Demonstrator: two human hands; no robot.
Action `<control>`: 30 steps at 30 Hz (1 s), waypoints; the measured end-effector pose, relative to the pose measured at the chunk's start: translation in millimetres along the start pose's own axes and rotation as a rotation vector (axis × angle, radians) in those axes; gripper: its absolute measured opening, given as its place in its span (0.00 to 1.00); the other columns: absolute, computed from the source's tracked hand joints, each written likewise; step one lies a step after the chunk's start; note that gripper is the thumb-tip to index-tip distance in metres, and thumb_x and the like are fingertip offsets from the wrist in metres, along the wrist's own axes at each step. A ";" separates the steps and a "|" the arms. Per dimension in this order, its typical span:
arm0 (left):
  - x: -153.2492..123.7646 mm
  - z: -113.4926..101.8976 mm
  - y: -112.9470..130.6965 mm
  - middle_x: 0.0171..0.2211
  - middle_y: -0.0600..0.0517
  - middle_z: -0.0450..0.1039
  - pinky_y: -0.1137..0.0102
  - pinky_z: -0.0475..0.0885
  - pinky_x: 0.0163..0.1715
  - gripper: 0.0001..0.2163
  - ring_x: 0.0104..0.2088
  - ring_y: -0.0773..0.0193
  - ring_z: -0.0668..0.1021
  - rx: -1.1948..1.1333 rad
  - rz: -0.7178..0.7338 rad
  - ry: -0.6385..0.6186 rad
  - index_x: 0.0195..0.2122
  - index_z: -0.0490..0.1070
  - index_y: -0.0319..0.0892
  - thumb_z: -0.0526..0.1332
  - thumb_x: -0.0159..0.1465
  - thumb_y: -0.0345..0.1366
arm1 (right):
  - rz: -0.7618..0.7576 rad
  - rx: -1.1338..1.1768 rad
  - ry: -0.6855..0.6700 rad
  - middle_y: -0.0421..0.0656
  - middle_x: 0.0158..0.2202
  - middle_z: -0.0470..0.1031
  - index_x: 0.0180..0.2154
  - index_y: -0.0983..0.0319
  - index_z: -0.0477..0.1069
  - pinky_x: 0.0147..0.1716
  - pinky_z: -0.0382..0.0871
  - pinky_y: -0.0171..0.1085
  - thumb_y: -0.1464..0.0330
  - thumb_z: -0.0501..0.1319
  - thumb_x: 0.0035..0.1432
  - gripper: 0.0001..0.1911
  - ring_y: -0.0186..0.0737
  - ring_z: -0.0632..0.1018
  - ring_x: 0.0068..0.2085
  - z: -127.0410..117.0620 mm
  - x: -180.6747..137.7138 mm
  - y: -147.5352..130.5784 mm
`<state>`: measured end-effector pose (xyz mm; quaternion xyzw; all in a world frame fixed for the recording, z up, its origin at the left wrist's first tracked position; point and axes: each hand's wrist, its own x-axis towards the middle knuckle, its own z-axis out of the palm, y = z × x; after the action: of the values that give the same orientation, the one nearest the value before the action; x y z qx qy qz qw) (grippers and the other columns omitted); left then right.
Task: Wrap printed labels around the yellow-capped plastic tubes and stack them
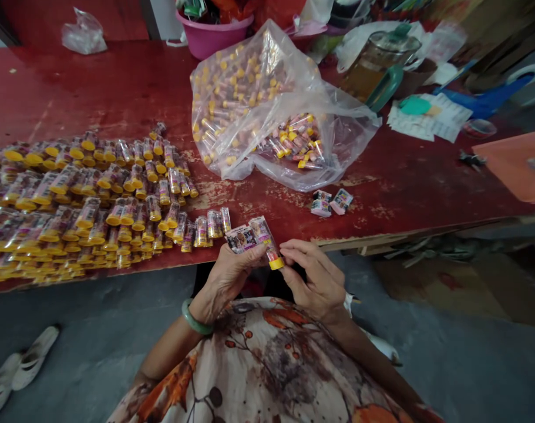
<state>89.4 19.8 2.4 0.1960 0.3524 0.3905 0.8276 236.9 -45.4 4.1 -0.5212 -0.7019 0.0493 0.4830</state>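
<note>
My left hand is closed on a stack of small printed cards and a small clear tube with a yellow cap. The tube tilts, cap end toward me, and a card stands up at its far end. My right hand has its thumb and fingers curled together at the right side of the tube, by the cap. Just beyond, on the table, several finished-looking tubes stand at the end of a large stack. Two small bundles of cards lie to the right.
Rows of yellow-capped tubes are piled on the left of the red table. An open clear plastic bag of loose tubes lies ahead. Behind are a pink basin and a glass jug. An orange tray sits right.
</note>
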 end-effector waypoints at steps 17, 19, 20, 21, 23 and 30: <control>-12.6 5.3 -6.5 0.29 0.52 0.78 0.70 0.76 0.32 0.15 0.29 0.66 0.78 0.002 0.016 -0.050 0.32 0.77 0.38 0.75 0.44 0.32 | -0.017 -0.072 0.274 0.43 0.35 0.78 0.35 0.58 0.74 0.31 0.77 0.37 0.79 0.62 0.53 0.11 0.38 0.80 0.33 14.5 0.1 -15.9; -13.2 6.0 -6.7 0.29 0.52 0.78 0.71 0.76 0.32 0.15 0.29 0.66 0.78 -0.010 0.022 -0.049 0.32 0.77 0.38 0.75 0.43 0.31 | -0.026 -0.093 0.279 0.43 0.35 0.78 0.35 0.57 0.74 0.31 0.78 0.37 0.80 0.62 0.53 0.12 0.38 0.80 0.34 14.9 -0.9 -16.0; -13.6 6.4 -6.8 0.29 0.52 0.78 0.71 0.76 0.32 0.15 0.29 0.66 0.78 -0.015 0.023 -0.048 0.32 0.77 0.38 0.76 0.43 0.31 | -0.035 -0.105 0.288 0.42 0.35 0.78 0.35 0.57 0.74 0.31 0.78 0.37 0.80 0.62 0.52 0.12 0.38 0.80 0.34 15.1 -0.9 -16.3; -14.0 6.8 -6.8 0.30 0.52 0.78 0.71 0.76 0.32 0.15 0.29 0.66 0.78 -0.017 0.021 -0.048 0.32 0.77 0.38 0.76 0.42 0.31 | -0.045 -0.116 0.299 0.42 0.35 0.78 0.35 0.58 0.73 0.31 0.78 0.37 0.81 0.63 0.52 0.13 0.38 0.80 0.34 15.3 -0.6 -16.7; -14.7 7.3 -6.7 0.30 0.52 0.78 0.70 0.75 0.32 0.15 0.29 0.66 0.78 -0.016 0.012 -0.055 0.32 0.77 0.38 0.76 0.43 0.31 | -0.069 -0.129 0.318 0.43 0.35 0.78 0.35 0.59 0.73 0.30 0.77 0.36 0.82 0.63 0.51 0.13 0.38 0.80 0.33 15.7 0.7 -18.0; -17.3 5.3 -9.7 0.30 0.52 0.78 0.70 0.74 0.35 0.14 0.29 0.67 0.77 -0.001 0.007 -0.072 0.32 0.77 0.38 0.75 0.43 0.31 | -0.041 -0.107 0.293 0.43 0.36 0.78 0.37 0.58 0.74 0.31 0.77 0.37 0.81 0.63 0.52 0.14 0.38 0.80 0.34 15.9 -3.1 -18.0</control>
<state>90.5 0.0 7.5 0.2107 0.3213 0.3862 0.8386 212.9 -49.1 4.1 -0.5333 -0.6361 -0.0747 0.5526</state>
